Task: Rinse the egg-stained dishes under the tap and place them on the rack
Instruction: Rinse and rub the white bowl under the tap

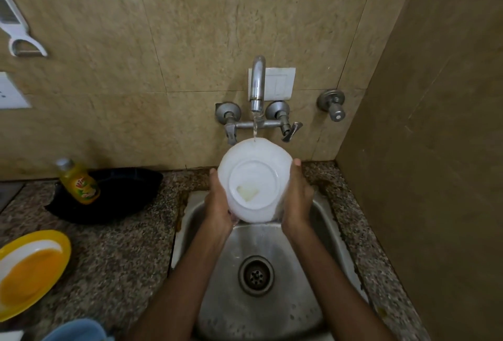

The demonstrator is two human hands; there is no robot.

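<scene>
A white plate [254, 177] is held upright over the steel sink [324, 221], its underside facing me, with a pale yellowish patch near its foot ring. Water runs from the chrome tap [257, 87] onto the plate's top edge. My left hand [219, 204] grips the plate's left rim and my right hand [296, 196] grips its right rim. On the counter at the left lies a yellow plate [54, 245] with a white dish [35, 249] and orange egg residue in it.
A yellow dish-soap bottle [79, 182] stands in front of a black tray [122, 193] on the granite counter [122, 253]. A blue container [76, 331] shows at the bottom left edge. The sink drain [255, 275] lies below the plate. A side wall closes the right.
</scene>
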